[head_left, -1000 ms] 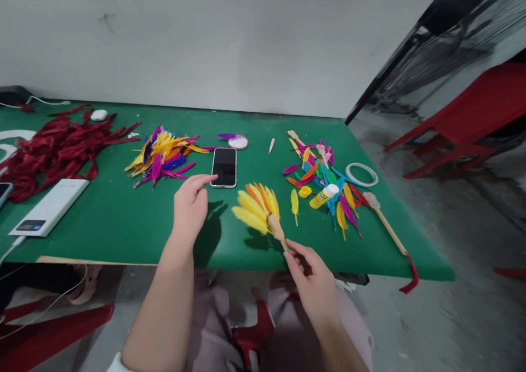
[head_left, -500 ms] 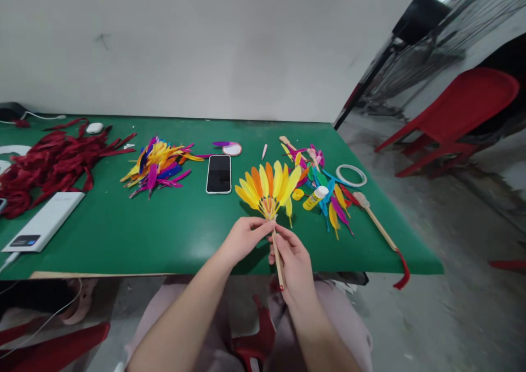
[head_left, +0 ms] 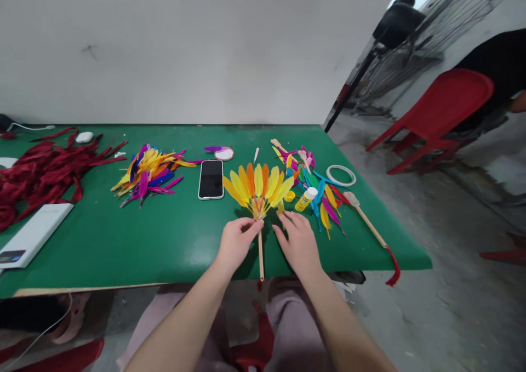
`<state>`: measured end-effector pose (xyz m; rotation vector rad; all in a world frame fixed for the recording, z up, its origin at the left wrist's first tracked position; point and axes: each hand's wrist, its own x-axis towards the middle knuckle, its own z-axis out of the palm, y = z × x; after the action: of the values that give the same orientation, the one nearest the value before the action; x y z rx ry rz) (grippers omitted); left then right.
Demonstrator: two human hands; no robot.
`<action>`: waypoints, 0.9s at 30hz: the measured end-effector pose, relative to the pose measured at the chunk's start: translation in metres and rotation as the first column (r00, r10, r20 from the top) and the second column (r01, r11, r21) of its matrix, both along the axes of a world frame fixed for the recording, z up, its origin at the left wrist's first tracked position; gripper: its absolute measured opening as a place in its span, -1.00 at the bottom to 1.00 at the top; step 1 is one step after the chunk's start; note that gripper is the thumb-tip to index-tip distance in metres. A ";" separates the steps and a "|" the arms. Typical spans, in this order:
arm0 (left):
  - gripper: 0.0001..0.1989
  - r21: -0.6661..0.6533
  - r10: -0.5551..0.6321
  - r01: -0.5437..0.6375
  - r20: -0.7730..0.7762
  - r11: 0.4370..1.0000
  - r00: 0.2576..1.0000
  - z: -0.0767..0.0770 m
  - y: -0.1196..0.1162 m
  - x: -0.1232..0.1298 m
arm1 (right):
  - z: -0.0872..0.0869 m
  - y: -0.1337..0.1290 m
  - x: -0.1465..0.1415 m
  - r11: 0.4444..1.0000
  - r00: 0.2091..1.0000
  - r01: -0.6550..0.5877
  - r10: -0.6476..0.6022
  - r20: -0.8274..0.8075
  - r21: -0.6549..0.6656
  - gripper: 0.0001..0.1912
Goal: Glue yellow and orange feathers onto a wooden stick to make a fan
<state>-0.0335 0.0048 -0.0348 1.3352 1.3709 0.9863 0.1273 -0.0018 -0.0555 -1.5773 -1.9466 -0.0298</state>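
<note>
A fan of yellow and orange feathers (head_left: 258, 186) stands out from a thin wooden handle (head_left: 261, 254) with a red tip at its lower end. My left hand (head_left: 237, 243) pinches the fan where the feathers meet the handle. Just to the right, my right hand (head_left: 302, 245) is off the handle, palm down with fingers apart. Its fingertips are over or touching a loose yellow feather (head_left: 281, 205), partly hidden by the hand and the fan. Beyond the right hand are a glue stick (head_left: 306, 199) and its yellow cap (head_left: 290, 196).
A phone (head_left: 211, 180) and a pile of mixed feathers (head_left: 150, 169) lie left of the fan. Dark red ribbons (head_left: 45, 169) and a power bank (head_left: 35, 235) are farther left. At right are more feathers (head_left: 324, 213), a tape ring (head_left: 341, 175) and a tasselled stick (head_left: 370, 223).
My right hand has let go of the handle and moved up and right to the loose yellow feather. My left hand still holds the fan, its handle now more upright. The view has shifted slightly.
</note>
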 end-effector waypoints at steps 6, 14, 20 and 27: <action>-0.70 0.082 0.016 0.009 -0.302 0.997 0.953 0.001 -0.001 -0.002 | -0.024 -0.029 0.005 0.988 0.964 -0.155 0.148 0.222 0.013 -0.68; -0.65 0.117 0.016 0.072 -0.620 0.991 0.785 0.003 -0.005 0.002 | -0.017 -0.019 0.001 0.995 0.959 0.007 0.021 0.284 -0.096 -0.59; -0.63 0.127 0.013 0.131 -0.764 0.983 0.645 0.000 -0.006 0.005 | -0.013 -0.015 0.000 0.988 0.973 0.071 -0.038 0.227 -0.137 -0.65; -0.60 0.114 0.013 0.170 -0.865 0.979 0.502 0.002 -0.006 0.011 | -0.006 0.000 0.003 0.985 0.973 0.134 -0.110 0.202 -0.109 -0.65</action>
<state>-0.0226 -0.0013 -0.0332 2.1903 1.9432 0.3147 0.1301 -0.0021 -0.0619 -1.8337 -2.0291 -0.1233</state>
